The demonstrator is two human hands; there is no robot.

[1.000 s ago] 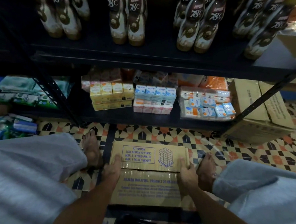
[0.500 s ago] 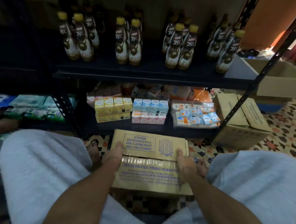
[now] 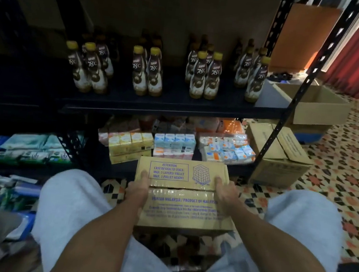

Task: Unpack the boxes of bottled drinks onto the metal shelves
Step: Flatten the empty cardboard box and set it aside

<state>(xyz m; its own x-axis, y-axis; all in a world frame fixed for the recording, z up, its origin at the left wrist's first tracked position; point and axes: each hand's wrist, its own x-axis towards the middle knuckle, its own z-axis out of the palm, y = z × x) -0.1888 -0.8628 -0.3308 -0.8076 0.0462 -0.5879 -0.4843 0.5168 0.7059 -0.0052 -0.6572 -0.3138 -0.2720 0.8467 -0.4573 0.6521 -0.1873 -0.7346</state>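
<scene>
While the person sits with pale grey trouser knees [image 3: 72, 202] spread wide, a sealed cardboard carton [image 3: 180, 204] printed with stacking instructions sits between them at 12 o'clock. The left hand [image 3: 138, 189] grips its left edge and the right hand [image 3: 223, 193] its right edge, so the hands are well apart, each with the thumb laid over the top face. Whether the carton's base touches the patterned tile floor [image 3: 335, 185] cannot be told.

Beyond the carton's far edge stands the black metal shelf [image 3: 172, 110]. Its upper board carries brown yellow-capped drink bottles [image 3: 147, 72] in four upright clusters, with bare board between the clusters and along the front lip. The lower board, just behind the carton, is packed with small drink packs [image 3: 173, 144] nearly to its edge.

A slotted shelf upright [image 3: 288, 107] slants down at 1 o'clock. Just outside it at 2 o'clock sits a closed cardboard box [image 3: 278, 155], with an open cardboard box [image 3: 317, 103] behind. Tile shows bare right of the right knee at 3 o'clock. At 9 o'clock, packs of wipes [image 3: 28, 148] crowd a low shelf.
</scene>
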